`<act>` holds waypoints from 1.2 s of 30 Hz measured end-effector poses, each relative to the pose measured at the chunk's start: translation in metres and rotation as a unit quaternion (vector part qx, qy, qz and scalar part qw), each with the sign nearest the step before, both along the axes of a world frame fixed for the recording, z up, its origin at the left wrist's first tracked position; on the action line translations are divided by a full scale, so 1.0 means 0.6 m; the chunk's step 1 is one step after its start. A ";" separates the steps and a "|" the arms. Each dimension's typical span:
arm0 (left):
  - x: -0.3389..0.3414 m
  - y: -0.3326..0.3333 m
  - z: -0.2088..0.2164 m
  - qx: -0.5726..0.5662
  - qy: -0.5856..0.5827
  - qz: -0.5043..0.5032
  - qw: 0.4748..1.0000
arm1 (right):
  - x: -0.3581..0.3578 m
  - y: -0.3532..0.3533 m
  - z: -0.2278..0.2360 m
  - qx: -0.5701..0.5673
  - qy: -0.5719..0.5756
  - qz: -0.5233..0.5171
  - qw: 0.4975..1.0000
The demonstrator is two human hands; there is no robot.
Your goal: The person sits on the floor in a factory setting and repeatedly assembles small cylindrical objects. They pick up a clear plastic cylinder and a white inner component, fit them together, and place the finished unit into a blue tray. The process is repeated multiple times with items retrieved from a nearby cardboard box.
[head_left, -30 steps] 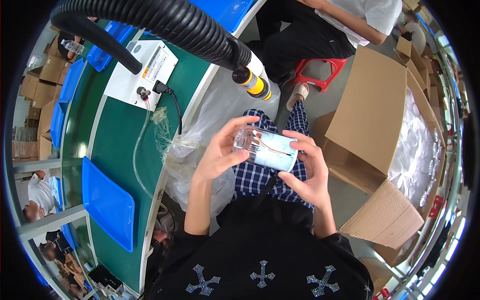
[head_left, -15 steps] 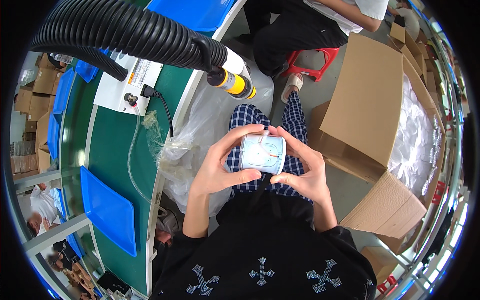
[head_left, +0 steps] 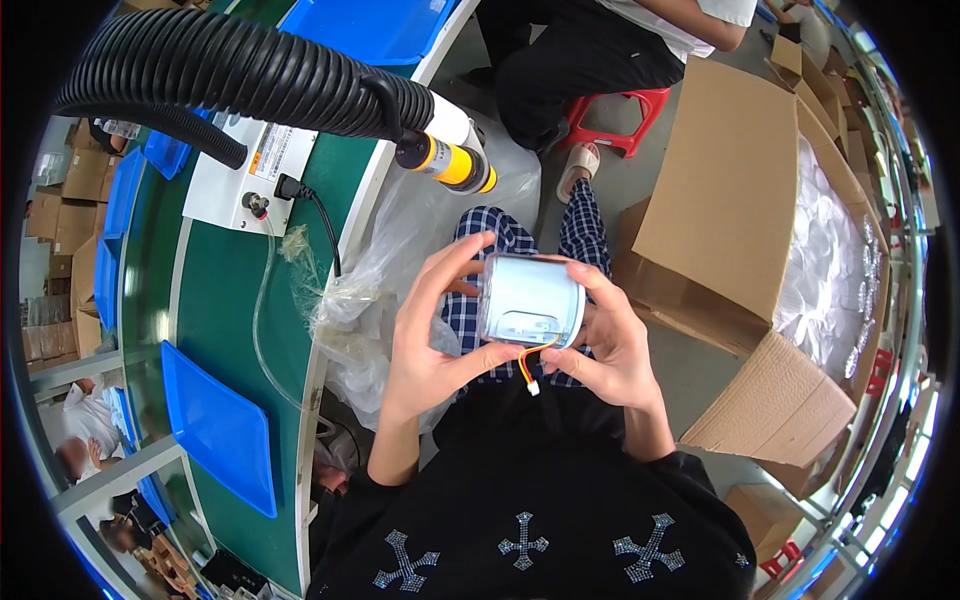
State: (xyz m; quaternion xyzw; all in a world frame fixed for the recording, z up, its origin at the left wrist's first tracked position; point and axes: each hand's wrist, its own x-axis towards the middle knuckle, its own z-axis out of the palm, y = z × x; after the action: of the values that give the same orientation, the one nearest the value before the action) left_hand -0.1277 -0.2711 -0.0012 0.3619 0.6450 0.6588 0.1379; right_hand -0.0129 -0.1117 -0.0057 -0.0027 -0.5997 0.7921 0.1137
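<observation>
A pale blue, shiny cylindrical housing (head_left: 530, 290) is held above my lap, lying on its side. My left hand (head_left: 430, 330) grips its left end, with the thumb under the lower edge and the fingers along the far side. At the other end my right hand (head_left: 615, 350) holds it between thumb and fingers. Red and yellow wires (head_left: 524, 366) hang from its lower side and end in a small white connector (head_left: 533, 388). A recessed panel shows low on the curved wall. Some fingertips are hidden behind the housing.
On my left, a green workbench (head_left: 230, 310) carries a blue tray (head_left: 220, 425) and a white box (head_left: 262, 165) with cables. A black ribbed hose (head_left: 250, 85) with a yellow nozzle (head_left: 455, 165) reaches over. An opened carton (head_left: 715, 200) with clear plastic stands right. A person (head_left: 570, 70) sits ahead.
The housing has rolled in my hands, so its panel now sits lower. The wires and white connector have come into view. My left fingers have shifted on the far side.
</observation>
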 end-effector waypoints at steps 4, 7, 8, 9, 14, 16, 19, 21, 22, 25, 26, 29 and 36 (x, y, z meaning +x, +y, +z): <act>0.005 -0.009 -0.003 -0.037 0.146 0.050 0.987 | -0.009 0.003 0.002 -0.027 0.128 0.011 0.991; 0.022 0.006 0.005 -0.015 0.133 0.058 0.989 | -0.005 -0.004 0.000 -0.091 0.138 0.025 0.986; 0.025 0.011 0.001 0.001 0.132 0.063 0.989 | -0.004 -0.007 0.000 -0.104 0.144 0.028 0.984; 0.028 0.014 -0.005 0.017 0.130 0.069 0.989 | -0.004 -0.010 0.000 -0.128 0.147 0.028 0.980; 0.028 0.023 -0.008 0.046 0.133 0.083 0.987 | -0.002 -0.004 -0.008 -0.097 0.180 0.033 0.978; 0.028 0.024 -0.006 0.049 0.128 0.082 0.987 | -0.001 -0.004 -0.007 -0.087 0.175 0.021 0.981; 0.029 0.023 -0.005 0.048 0.120 0.072 0.989 | -0.001 -0.011 -0.002 -0.066 0.146 -0.011 0.987; 0.031 0.025 -0.007 0.052 0.118 0.071 0.989 | -0.004 -0.013 0.002 -0.049 0.117 -0.033 0.991; 0.033 0.026 -0.006 0.055 0.117 0.070 0.989 | -0.005 -0.012 0.005 -0.039 0.108 -0.031 0.993; 0.030 0.023 -0.001 0.029 0.150 0.075 0.985 | -0.006 -0.009 0.009 -0.011 0.080 -0.035 0.996; 0.031 0.023 -0.002 0.028 0.151 0.076 0.985 | -0.008 -0.011 0.010 -0.002 0.070 -0.045 0.996; 0.035 0.027 -0.005 0.012 0.194 0.075 0.978 | -0.013 -0.017 0.015 0.100 0.049 -0.095 0.989; 0.033 0.031 0.005 -0.008 0.237 0.082 0.968 | -0.029 -0.027 0.028 0.151 -0.004 -0.200 0.968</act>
State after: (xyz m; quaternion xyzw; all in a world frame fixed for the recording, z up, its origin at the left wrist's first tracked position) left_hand -0.1081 -0.2522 0.0017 0.4520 0.6922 0.5582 -0.0707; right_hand -0.0305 -0.1276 0.0113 -0.1085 -0.7002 0.6534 0.2665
